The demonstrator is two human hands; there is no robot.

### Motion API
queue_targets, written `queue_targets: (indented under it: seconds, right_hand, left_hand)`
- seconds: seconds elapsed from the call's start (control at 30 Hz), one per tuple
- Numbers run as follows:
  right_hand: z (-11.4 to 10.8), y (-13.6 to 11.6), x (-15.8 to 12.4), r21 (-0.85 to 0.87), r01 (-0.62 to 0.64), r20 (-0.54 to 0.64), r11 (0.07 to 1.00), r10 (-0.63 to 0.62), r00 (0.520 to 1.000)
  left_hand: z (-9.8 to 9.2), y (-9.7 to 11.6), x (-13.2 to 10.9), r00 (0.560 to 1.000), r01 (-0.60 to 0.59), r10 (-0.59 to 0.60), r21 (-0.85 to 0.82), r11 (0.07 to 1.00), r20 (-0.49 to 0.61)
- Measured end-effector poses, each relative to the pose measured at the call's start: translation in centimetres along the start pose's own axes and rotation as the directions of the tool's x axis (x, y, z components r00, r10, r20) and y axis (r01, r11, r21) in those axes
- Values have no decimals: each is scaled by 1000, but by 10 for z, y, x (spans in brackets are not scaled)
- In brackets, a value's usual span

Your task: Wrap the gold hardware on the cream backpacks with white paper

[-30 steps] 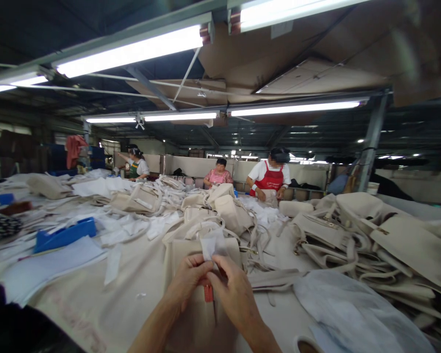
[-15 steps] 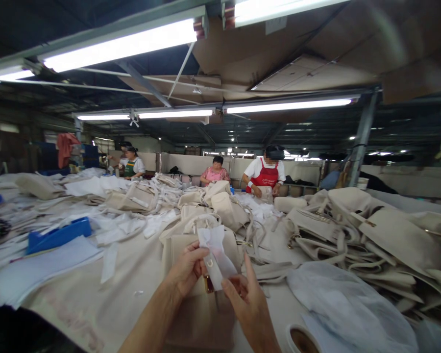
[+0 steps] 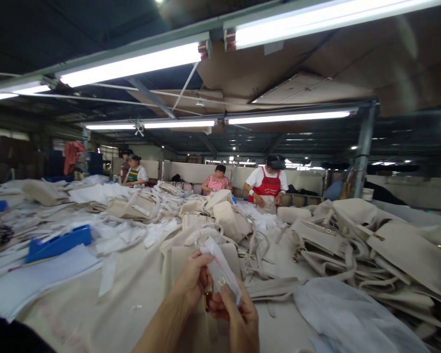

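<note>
A beige handbag (image 3: 176, 257) lies on the table before me, partly covered by my hands and forearms. Above it, a strip of thin white wrapping paper (image 3: 220, 260) is folded lengthwise, with a small curved metal piece (image 3: 222, 282) showing near its lower end. My left hand (image 3: 191, 280) pinches the paper's upper left edge between thumb and fingers. Lower down on the right, my right hand (image 3: 237, 311) is closed on the paper, thumb on top. Gold-coloured hardware (image 3: 207, 299) hangs between the hands; what it is attached to is hidden.
Beige bags (image 3: 400, 245) are heaped at the right, behind a translucent plastic sheet (image 3: 353, 314). More bags (image 3: 231, 220) and white paper lie ahead. A blue tray (image 3: 61, 243) and white sheets (image 3: 44, 279) are at the left. A co-worker in a red apron (image 3: 267, 186) stands across the table.
The paper was spread wider and is now folded into a narrower strip. My right hand, with its index finger raised before, has closed on the lower end. The view has tilted slightly up.
</note>
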State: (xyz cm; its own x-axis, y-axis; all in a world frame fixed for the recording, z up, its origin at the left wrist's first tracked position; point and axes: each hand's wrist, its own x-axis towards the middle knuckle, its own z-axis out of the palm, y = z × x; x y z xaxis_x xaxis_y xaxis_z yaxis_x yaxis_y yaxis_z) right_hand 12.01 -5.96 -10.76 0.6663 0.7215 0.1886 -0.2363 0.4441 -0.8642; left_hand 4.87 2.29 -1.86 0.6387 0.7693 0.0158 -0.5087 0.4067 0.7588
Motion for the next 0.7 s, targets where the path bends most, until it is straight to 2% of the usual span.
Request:
queue_targets:
  seconds: [0.1,0.2,0.27,0.37,0.43,0.53,0.6,0.63,0.7]
  right_hand:
    - [-10,5,-1,-27,90,80,996,-87,993]
    - [-13,9,2,-103,186,147,977,-170,974]
    - [-13,11,5,-168,261,166,951,-234,958]
    - [-10,12,10,-272,387,209,881,-338,918]
    - [-8,12,13,-339,488,267,804,-415,870]
    - [-7,16,11,-396,638,369,660,-522,769]
    - [-11,21,5,-399,690,446,604,-530,722]
    - [-15,24,0,-401,693,487,600,-501,716]
    - [-22,24,-10,-438,653,536,618,-404,741]
  left_hand:
    - [8,6,11,995,25,-31,-71,997,-90]
    - [8,12,17,992,70,-79,-101,992,-94]
    - [-1,14,14,997,78,-79,-101,992,-9]
    - [-20,10,1,977,81,-62,-86,993,204]
    - [-29,4,-8,970,37,-22,-54,998,244]
    - [-31,-4,-13,995,-69,66,28,997,79]
    - [-29,-6,-11,995,-89,92,65,994,-43]
    - [-28,-5,-9,993,-86,92,74,994,-78]
    - [-28,-2,-7,991,-75,86,99,992,-107]
